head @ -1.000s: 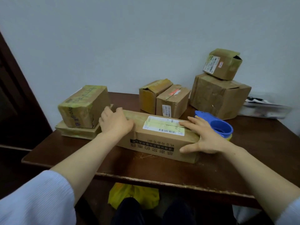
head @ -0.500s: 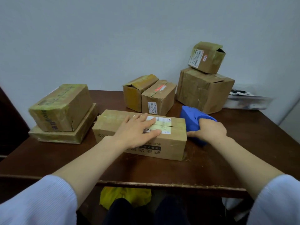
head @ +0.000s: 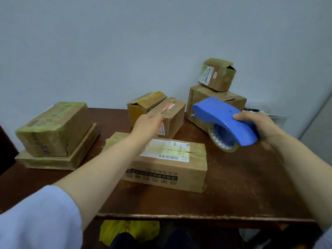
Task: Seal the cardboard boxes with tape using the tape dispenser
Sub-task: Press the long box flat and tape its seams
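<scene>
Grasping the blue tape dispenser (head: 221, 112) by its rear end in the right hand (head: 258, 126), fingers wrapped over the top, tape roll (head: 222, 142) hanging beneath, clear of the table (head: 242, 186) and right of the long labelled box (head: 161, 169). Stretching the left hand (head: 148, 125) out above that box toward the small red-stickered box (head: 173, 114) behind it, fingers loose and grasping nothing (blurred, so contact cannot be told).

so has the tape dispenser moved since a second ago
Yes. The dispenser sat on the table beside the long box; now the right hand holds it up off the table, above and right of that box.
</scene>
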{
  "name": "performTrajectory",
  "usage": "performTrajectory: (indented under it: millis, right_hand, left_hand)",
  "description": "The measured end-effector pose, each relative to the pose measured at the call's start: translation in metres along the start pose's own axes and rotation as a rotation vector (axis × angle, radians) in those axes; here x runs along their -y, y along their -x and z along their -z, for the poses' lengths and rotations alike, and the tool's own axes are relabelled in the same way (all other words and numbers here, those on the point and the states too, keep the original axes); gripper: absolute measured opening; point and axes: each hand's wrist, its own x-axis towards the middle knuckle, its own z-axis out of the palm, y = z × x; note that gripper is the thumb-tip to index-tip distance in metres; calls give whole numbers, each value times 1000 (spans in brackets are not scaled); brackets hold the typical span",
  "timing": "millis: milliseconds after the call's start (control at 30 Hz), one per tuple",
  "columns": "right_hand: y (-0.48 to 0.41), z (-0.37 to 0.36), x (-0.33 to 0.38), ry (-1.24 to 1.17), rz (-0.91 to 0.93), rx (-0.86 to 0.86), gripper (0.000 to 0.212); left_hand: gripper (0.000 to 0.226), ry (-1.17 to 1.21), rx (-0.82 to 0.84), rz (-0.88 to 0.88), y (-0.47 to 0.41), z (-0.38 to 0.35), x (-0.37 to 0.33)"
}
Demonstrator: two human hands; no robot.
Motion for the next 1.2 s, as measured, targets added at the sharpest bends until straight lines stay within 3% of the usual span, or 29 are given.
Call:
performTrajectory:
  millis: [67, 133, 333, 433, 633, 800, 1000, 1200]
  right_hand:
    - [6, -7, 9, -29, 12, 66, 23]
    - [9, -17, 15, 13, 29, 101, 35]
    - [10, -41, 26, 77, 21, 193, 36]
    - [9, -50, 28, 119, 36, 214, 36]
    - [8, -68, 33, 164, 57, 248, 39]
    - [7, -79, 36, 187, 35, 300, 38]
    - [12, -88, 36, 301, 68, 436, 15]
    - [15, -106, 39, 408, 67, 529, 35]
  left_hand:
    - [35, 235, 37, 160, -2, 2, -17]
    - [49, 328, 115, 297, 1, 5, -30]
    - [84, 463, 288, 470, 0, 18, -36]
    - [75, 471, 294, 467, 0, 24, -34]
    - [18, 471, 236, 366, 2, 32, -27]
    - [15, 493, 136, 329, -2, 38, -18]
    - [12, 304, -69, 175, -8, 50, -10]
    - [8, 179, -186, 84, -14, 67, -4]
